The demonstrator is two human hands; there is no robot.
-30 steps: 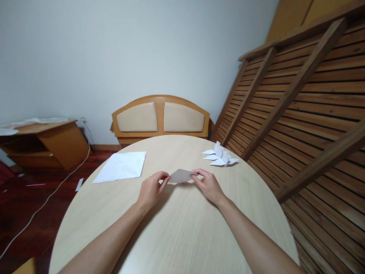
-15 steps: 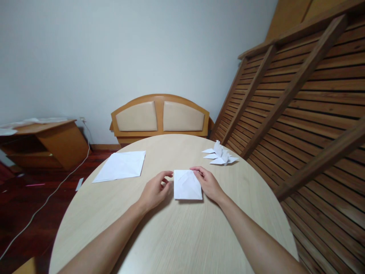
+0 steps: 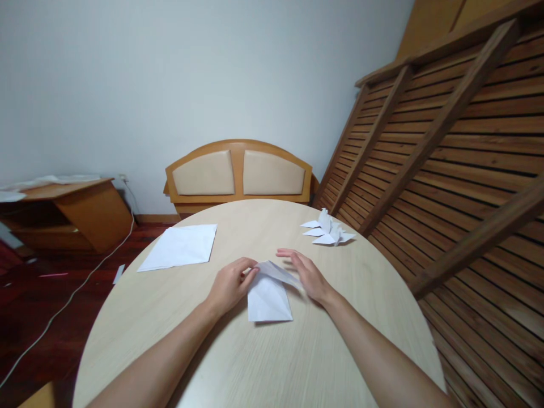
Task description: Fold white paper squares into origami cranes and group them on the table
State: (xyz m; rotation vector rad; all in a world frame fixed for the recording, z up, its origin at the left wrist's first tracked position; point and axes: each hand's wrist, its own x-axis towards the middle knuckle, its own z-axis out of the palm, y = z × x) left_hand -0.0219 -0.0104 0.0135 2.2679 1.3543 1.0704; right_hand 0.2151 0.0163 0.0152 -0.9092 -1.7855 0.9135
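A folded sheet of white paper [image 3: 268, 303] lies on the round table in front of me, its upper flap lifted and slanting toward the right. My left hand [image 3: 233, 280] pinches the paper's upper left corner between thumb and fingers. On the other side, my right hand [image 3: 308, 275] is beside the raised flap with its fingers stretched out and apart; the flap's right end meets or passes close to its thumb side, and I cannot tell whether they touch.
Flat white sheets [image 3: 181, 246] lie at the left of the pale wooden table [image 3: 238, 362]. Several folded paper cranes [image 3: 327, 229] stand at the back right. Beyond are a headboard [image 3: 238, 175], a slatted wooden frame [image 3: 459, 147] leaning at the right, and a low cabinet [image 3: 93, 212] at the left.
The paper has gone from a flat square to one with a flap raised, its lower edge nearer me. My left hand has taken hold of its corner; my right hand's fingers have let go and spread.
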